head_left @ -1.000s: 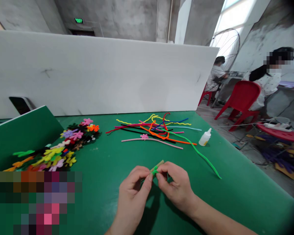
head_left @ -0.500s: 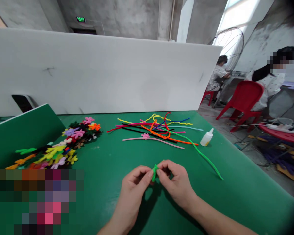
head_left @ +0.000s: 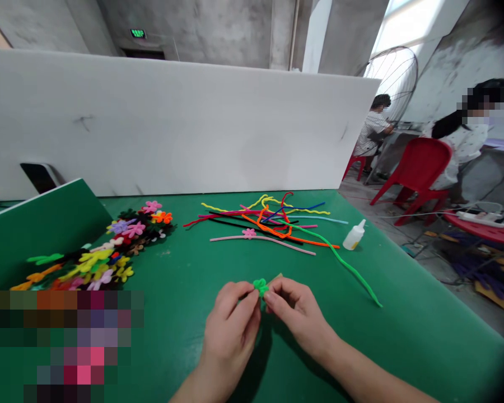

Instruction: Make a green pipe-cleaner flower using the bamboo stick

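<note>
A small green pipe-cleaner flower (head_left: 261,287) is pinched between my two hands above the table. My left hand (head_left: 234,316) grips its left and lower side with thumb and fingertips. From the other side, thumb and forefinger of my right hand (head_left: 297,308) close on its right edge. Beyond the hands lies a small pink flower (head_left: 249,233) beside a pale pink pipe cleaner (head_left: 277,240). A long green pipe cleaner (head_left: 353,271) stretches toward the right. Behind these, orange, black, red, yellow and blue pipe cleaners (head_left: 262,221) lie crossed in a loose pile.
A white squeeze bottle (head_left: 354,235) stands at the right of the green table (head_left: 172,330). Many coloured pipe-cleaner flowers (head_left: 96,260) are heaped at the left, by a green board (head_left: 42,218). A white panel (head_left: 185,129) rises behind. Two people sit beyond at the right.
The green flower has turned, so its looped petals now face up more openly. Both hands have shifted slightly, the left hand rotating around the flower.
</note>
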Tool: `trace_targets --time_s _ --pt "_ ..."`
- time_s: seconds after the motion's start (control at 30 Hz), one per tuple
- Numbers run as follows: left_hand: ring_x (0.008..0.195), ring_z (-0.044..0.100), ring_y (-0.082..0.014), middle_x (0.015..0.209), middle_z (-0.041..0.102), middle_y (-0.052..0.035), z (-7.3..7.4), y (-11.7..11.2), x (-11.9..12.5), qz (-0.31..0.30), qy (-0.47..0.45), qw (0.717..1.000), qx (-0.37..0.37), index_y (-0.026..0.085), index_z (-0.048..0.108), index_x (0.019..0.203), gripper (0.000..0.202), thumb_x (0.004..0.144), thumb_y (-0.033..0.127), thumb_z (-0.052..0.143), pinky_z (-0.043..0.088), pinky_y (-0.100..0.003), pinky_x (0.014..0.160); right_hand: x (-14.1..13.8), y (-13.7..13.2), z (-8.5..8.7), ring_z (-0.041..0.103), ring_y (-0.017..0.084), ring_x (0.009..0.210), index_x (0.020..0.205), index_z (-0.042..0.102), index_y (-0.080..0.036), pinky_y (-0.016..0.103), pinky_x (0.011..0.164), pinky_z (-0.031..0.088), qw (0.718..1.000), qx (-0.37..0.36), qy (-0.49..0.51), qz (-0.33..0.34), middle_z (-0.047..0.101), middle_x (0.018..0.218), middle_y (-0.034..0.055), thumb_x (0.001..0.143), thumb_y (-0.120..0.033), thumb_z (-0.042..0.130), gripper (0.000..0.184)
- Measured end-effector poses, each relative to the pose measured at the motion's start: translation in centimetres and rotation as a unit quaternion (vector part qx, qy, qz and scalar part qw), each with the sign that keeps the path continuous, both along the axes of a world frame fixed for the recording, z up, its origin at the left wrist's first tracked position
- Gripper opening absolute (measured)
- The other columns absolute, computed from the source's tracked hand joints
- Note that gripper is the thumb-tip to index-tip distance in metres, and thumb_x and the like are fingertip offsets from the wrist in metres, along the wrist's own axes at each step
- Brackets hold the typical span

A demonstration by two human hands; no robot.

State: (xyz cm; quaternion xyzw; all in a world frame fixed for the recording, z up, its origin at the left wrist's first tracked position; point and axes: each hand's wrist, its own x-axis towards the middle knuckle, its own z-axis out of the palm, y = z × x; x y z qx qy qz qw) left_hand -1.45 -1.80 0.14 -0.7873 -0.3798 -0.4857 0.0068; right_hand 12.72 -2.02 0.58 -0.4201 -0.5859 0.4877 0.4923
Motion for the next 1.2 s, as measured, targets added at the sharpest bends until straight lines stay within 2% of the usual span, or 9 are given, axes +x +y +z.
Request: trace_targets --time_s 0.17,0.37,0.6,0.7,0.8,0.93,1.03,1.1,1.2 --pt "0.075 0.058 -0.0169 0.08 0.063 -0.0071 -0.2 0.0 -0.1 -0.003 0.068 0.995 0.071 0.016 0.06 0.087 0.019 0.074 0.004 0.052 0.049 -0.032 0.075 -0.3 0.2 0.0 0.038 0.007 0.05 0.064 0.051 -0.015 0.02 0.047 0.03 0.993 -0.083 0.082 0.011 0.048 0.056 -0.0025 0.072 -0.041 0.058 0.028" --pt "0.088 0.058 -0.0207 0.084 0.064 -0.0086 -1.0 0.0 -0.3 0.007 0.071 0.994 0.078 0.016 0.06 0.088 0.02 0.073 0.005 0.053 0.05 -0.036 0.081 -0.4 0.2 0.4 0.037 0.007 0.049 0.063 0.05 -0.015 0.02 0.048 0.03 0.986 -0.121 0.114 0.005 0.047 0.056 -0.0032 0.065 -0.039 0.063 0.027" --pt "0.079 0.063 -0.018 0.078 0.065 -0.0064 0.4 -0.4 0.3 -0.006 -0.044 0.996 -0.078 0.015 0.062 0.077 0.011 0.071 0.009 0.056 0.051 -0.03 0.077 -0.4 0.2 0.1 0.036 0.008 0.05 0.066 0.048 -0.016 0.019 0.046 0.031 0.998 -0.051 0.046 -0.001 0.042 0.055 -0.0041 0.069 -0.028 0.054 0.013" --pt "0.073 0.062 -0.0166 0.076 0.064 -0.005 0.9 -0.4 0.5 -0.019 -0.117 0.971 -0.205 0.015 0.064 0.072 0.009 0.072 0.011 0.055 0.052 -0.026 0.067 -0.3 0.1 0.2 0.036 0.008 0.048 0.067 0.047 -0.017 0.019 0.044 0.031 1.0 -0.011 -0.014 -0.015 0.042 0.055 -0.0045 0.07 -0.022 0.049 0.006" --pt "0.064 0.06 -0.0135 0.077 0.062 -0.0035 1.1 -0.3 0.6 -0.05 -0.213 0.921 -0.322 0.015 0.064 0.07 0.009 0.072 0.015 0.056 0.05 -0.022 0.056 -0.3 0.0 0.1 0.039 0.008 0.047 0.066 0.048 -0.017 0.019 0.045 0.034 0.993 0.056 -0.096 -0.043 0.044 0.054 -0.004 0.071 -0.016 0.047 0.005" --pt "0.054 0.054 -0.0081 0.068 0.06 0.0013 0.8 -0.2 0.7 -0.1 -0.322 0.835 -0.435 0.016 0.065 0.075 0.007 0.073 0.017 0.059 0.045 -0.018 0.053 0.0 0.0 -0.2 0.045 0.01 0.052 0.068 0.052 -0.018 0.021 0.052 0.038 0.957 0.189 -0.205 -0.082 0.052 0.059 -0.001 0.074 -0.013 0.046 0.009" --pt "0.056 0.053 -0.0075 0.06 0.058 0.0035 0.4 -0.1 0.7 -0.132 -0.364 0.792 -0.472 0.017 0.064 0.078 0.007 0.074 0.018 0.058 0.044 -0.017 0.057 0.3 0.1 -0.1 0.049 0.012 0.056 0.069 0.053 -0.018 0.024 0.057 0.039 0.93 0.267 -0.238 -0.084 0.056 0.06 0.0006 0.076 -0.013 0.047 0.011" --pt "0.057 0.053 -0.0075 0.064 0.059 0.0029 0.3 0.0 0.6 -0.139 -0.37 0.786 -0.475 0.017 0.064 0.079 0.007 0.074 0.018 0.059 0.043 -0.017 0.058 0.6 0.0 0.1 0.05 0.012 0.058 0.07 0.054 -0.018 0.024 0.059 0.04 0.932 0.274 -0.225 -0.076 0.058 0.061 0.0008 0.077 -0.013 0.047 0.011" --pt "0.058 0.053 -0.0077 0.072 0.058 0.0014 0.5 0.2 0.4 -0.13 -0.341 0.811 -0.457 0.016 0.063 0.077 0.005 0.074 0.018 0.059 0.044 -0.018 0.058 0.9 -0.1 0.3 0.05 0.011 0.059 0.077 0.054 -0.017 0.023 0.057 0.041 0.956 0.226 -0.17 -0.077 0.057 0.066 0.0011 0.08 -0.015 0.046 0.009"
